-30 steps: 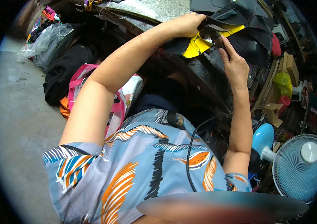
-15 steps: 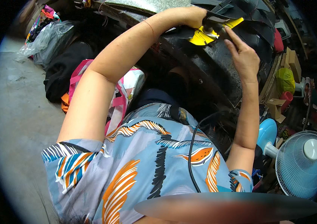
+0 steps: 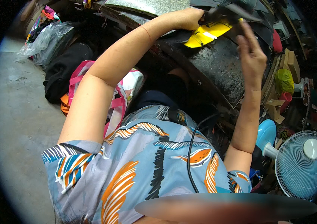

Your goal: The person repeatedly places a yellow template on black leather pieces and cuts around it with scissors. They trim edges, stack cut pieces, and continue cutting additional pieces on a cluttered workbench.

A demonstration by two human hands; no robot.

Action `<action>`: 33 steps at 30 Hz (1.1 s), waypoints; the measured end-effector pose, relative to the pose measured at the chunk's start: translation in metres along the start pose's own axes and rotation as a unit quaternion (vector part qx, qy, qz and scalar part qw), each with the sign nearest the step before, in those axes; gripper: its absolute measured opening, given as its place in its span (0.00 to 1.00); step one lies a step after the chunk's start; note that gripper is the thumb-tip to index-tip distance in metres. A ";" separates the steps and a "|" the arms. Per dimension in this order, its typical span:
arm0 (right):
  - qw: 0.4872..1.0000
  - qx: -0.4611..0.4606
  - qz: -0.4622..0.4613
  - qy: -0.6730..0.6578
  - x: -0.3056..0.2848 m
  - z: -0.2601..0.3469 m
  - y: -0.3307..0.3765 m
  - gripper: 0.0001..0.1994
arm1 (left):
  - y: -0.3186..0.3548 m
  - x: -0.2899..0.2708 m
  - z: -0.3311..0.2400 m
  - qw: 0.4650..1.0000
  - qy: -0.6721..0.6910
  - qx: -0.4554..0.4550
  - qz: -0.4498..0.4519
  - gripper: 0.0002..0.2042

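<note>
Right hand [image 3: 253, 56] has lifted off the yellow flat sheet piece [image 3: 207, 34], fingers apart; left hand [image 3: 188, 18] clamps the dark leather strip [image 3: 227, 13], steadying it at the worn metal workbench [image 3: 218, 71] edge.

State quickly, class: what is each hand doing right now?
Left hand: closed on the dark piece beside the yellow sheet.
Right hand: open, fingers raised, holding nothing.

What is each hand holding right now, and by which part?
The left hand grips a dark piece of material at its near end, above the yellow sheet. The right hand is open, holding nothing.
</note>
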State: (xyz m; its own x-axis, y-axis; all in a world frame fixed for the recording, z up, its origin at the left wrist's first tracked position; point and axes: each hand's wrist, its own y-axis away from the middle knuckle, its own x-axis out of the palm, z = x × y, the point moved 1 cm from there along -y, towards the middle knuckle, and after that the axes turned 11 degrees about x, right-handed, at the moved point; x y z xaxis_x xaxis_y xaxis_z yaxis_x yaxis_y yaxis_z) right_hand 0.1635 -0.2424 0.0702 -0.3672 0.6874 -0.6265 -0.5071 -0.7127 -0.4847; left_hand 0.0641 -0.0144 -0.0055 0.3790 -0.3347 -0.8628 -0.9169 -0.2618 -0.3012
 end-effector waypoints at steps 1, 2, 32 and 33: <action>0.998 0.026 -0.002 -0.055 0.000 -0.002 0.000 0.21 | 0.000 -0.002 -0.001 1.000 -0.014 0.005 -0.016 0.18; 0.991 0.039 -0.056 -0.115 0.002 -0.003 0.001 0.22 | 0.002 -0.005 -0.004 0.999 -0.029 0.011 -0.032 0.18; 0.968 0.060 0.069 0.235 0.012 -0.005 0.006 0.19 | -0.006 -0.028 -0.019 0.986 -0.110 0.087 -0.091 0.13; 0.966 0.037 0.064 0.248 0.009 -0.005 0.005 0.19 | -0.004 -0.025 -0.017 0.990 -0.093 0.077 -0.075 0.14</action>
State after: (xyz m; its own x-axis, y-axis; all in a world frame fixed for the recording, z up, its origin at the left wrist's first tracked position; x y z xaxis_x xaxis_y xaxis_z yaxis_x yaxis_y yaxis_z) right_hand 0.1618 -0.2407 0.0589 -0.0210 0.4299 -0.9026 -0.5427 -0.7631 -0.3508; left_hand 0.0606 -0.0204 0.0241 0.4955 -0.1264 -0.8594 -0.8659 -0.1506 -0.4771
